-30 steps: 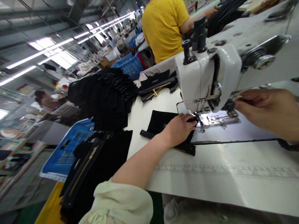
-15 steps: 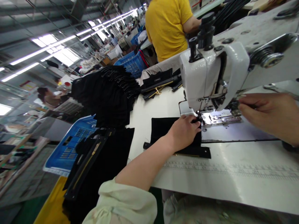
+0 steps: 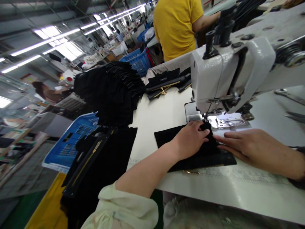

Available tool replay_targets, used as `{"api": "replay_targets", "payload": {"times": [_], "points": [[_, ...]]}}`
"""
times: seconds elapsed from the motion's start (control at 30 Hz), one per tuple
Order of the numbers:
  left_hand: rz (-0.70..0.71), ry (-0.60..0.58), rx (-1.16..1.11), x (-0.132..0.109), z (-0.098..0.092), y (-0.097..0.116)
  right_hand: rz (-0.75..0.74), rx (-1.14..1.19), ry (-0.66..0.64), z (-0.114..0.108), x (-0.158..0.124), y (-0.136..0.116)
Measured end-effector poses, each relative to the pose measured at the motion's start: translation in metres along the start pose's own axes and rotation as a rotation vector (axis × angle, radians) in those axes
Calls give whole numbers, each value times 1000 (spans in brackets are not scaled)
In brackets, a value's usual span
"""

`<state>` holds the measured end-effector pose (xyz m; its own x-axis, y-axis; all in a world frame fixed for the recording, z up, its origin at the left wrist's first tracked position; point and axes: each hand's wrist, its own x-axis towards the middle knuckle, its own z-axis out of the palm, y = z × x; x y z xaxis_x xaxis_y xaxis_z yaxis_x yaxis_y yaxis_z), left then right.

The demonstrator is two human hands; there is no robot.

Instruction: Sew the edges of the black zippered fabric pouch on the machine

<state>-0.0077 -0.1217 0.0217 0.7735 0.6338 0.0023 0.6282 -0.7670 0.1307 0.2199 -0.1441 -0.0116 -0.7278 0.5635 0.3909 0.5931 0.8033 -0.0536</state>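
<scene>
Resting on white table (image 3: 214, 187) — black fabric piece (image 3: 171, 136); factory hall behind.

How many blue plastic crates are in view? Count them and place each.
2. One blue crate sits low at the left beside the white table; another blue crate stands farther back by the person in yellow. Others may be hidden.

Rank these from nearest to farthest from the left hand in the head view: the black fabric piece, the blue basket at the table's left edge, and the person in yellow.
1. black fabric piece, directly under the left hand.
2. blue basket, off the table's left edge.
3. person in yellow, at the far top, back turned.
</scene>
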Motion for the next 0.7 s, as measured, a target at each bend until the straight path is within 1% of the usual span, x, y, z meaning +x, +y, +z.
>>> {"api": "replay_targets", "payload": {"times": [0.07,0.13,0.27,0.37,0.5,0.6,0.7], "points": [[-11,-10,0,2,-3,0,-71,-4,37,-4,3,-1],[-10,-30,5,1,-7,3,-90,-1,51,-7,5,-2],[36,-48,-52,-12,-12,11,-110,107,-22,-12,2,-3],[52,-28,-157,-30,-2,14,-103,167,-69,-15,-1,-3],[78,73,-259,-48,21,13,-136,117,-50,-17,-1,-3],[99,152,-278,-53,32,13,-134,101,-42,-17,-1,-4],[150,165,-247,-53,35,14,-104,93,-149,-17,-1,-5]]}}
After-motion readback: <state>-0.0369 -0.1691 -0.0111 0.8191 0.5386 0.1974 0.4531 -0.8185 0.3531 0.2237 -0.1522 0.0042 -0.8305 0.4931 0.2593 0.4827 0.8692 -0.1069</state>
